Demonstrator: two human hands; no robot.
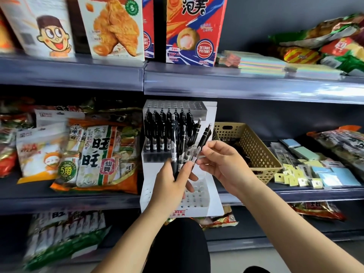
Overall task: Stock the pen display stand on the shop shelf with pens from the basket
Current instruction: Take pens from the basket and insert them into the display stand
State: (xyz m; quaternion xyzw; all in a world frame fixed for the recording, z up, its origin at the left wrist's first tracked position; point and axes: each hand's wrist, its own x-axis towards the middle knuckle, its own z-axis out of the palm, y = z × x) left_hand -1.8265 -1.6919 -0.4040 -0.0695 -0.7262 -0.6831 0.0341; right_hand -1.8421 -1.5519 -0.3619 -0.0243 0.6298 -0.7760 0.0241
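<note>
A white pen display stand (211, 201) sits on the middle shelf, its upper tier filled with a row of black pens (157, 133) and its lower front tier showing bare holes. My left hand (169, 186) grips a bunch of several black pens (178, 152) upright in front of the stand. My right hand (222, 164) pinches one black pen (203, 139) at the right side of that bunch, tilted up to the right. To the right of the stand is the tan perforated basket (256, 146) with dark pens lying inside.
Snack bags (94, 154) crowd the shelf left of the stand. Sticky notes and small packets (307, 170) lie right of the basket. Boxes (189, 30) stand on the shelf above; more snack packs fill the shelf below.
</note>
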